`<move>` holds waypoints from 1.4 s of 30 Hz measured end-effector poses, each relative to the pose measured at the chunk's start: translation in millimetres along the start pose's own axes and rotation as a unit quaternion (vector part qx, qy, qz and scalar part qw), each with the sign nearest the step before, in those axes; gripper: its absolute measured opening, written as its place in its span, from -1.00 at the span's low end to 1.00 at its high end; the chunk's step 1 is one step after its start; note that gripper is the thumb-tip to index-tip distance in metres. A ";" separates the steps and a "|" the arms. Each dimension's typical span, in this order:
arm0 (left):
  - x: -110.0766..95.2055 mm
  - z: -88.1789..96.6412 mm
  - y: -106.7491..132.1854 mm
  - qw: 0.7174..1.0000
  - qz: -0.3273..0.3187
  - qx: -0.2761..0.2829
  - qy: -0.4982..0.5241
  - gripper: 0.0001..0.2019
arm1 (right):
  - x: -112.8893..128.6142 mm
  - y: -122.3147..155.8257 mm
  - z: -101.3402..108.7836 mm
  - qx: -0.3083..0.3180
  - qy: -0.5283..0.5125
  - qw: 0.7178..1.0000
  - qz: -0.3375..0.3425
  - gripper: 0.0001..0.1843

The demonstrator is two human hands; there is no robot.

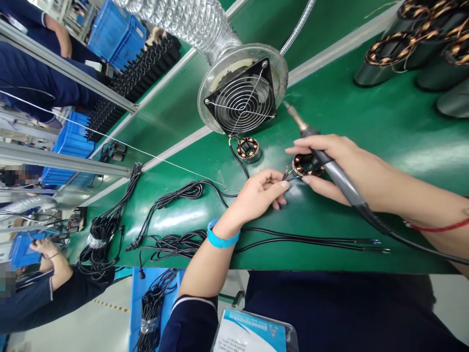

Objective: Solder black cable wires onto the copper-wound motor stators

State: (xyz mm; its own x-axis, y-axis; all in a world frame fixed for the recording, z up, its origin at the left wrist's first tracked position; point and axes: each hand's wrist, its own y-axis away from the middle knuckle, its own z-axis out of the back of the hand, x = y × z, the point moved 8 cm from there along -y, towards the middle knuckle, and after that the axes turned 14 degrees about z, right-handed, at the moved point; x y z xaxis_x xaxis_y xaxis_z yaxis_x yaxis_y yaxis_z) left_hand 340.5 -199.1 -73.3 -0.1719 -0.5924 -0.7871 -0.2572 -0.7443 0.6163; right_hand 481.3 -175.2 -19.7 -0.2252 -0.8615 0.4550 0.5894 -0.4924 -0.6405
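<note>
In the head view, my right hand [344,159] holds a soldering iron [331,168], its metal tip pointing up and left towards the fan. The same hand's fingers and thumb grip a small motor stator [307,165] with copper windings. My left hand [261,193], with a blue wristband, pinches the thin wires [290,177] of a black cable beside the stator. I cannot tell whether these wires touch it. A second small stator [249,150], with a cable by it, stands on the green bench [322,247] below the fan.
A fan with a wire guard [242,105] on a foil duct [194,24] stands behind my hands. Larger stators [377,63] fill the back right. Black cables [179,244] and a tied bundle [98,239] lie left. A co-worker's hands [46,248] show at the far left.
</note>
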 end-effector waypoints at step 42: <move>-7.6 -9.4 4.1 0.999 -0.002 -0.014 -0.043 -0.80 | 28.9 -5.2 -0.1 -0.036 0.071 0.995 0.058 -0.74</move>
State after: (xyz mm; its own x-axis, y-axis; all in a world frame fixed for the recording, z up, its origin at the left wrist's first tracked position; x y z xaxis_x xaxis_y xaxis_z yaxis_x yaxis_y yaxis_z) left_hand 349.7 -200.6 -64.5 -0.2517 -0.5613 -0.7884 -0.2313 -0.7562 0.6122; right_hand 471.7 -197.5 -3.3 -0.2696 -0.9191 0.2873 0.5609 -0.3924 -0.7290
